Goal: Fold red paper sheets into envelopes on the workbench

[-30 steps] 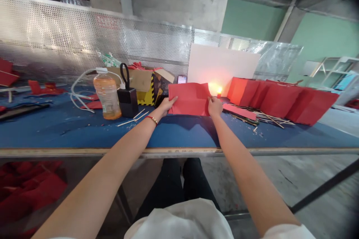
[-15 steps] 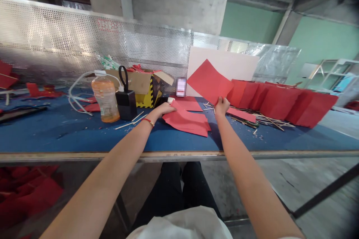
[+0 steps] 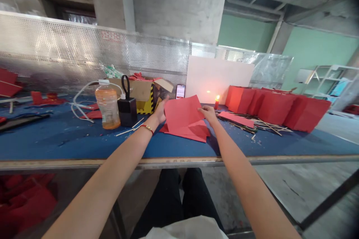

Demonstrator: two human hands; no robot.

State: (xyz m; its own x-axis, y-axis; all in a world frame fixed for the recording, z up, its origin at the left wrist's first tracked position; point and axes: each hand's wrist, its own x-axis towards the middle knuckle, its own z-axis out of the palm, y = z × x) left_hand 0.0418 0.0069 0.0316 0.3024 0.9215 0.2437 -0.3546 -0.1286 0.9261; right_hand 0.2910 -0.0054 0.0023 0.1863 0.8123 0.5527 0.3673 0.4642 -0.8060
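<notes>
A red sheet of paper [image 3: 181,112] is raised at a tilt in front of me, above a loose stack of red paper [image 3: 193,133] on the table. My left hand [image 3: 160,112] is closed at the sheet's left edge; some of its fingers are hidden. At the right edge, my right hand [image 3: 208,112] pinches the same sheet. Just beyond that hand a lit red candle [image 3: 217,104] stands upright, in front of a white board [image 3: 207,73].
A bottle of orange drink [image 3: 106,106] and a black power bank [image 3: 127,111] stand on the left, before an opened carton [image 3: 144,93]. A phone [image 3: 180,91] leans behind. Red paper bags [image 3: 276,108] and thin sticks [image 3: 270,125] occupy the right.
My right hand has brought the raised sheet left and down, over the stack. My left hand has moved slightly left to the sheet's edge. The candle flame has come into view.
</notes>
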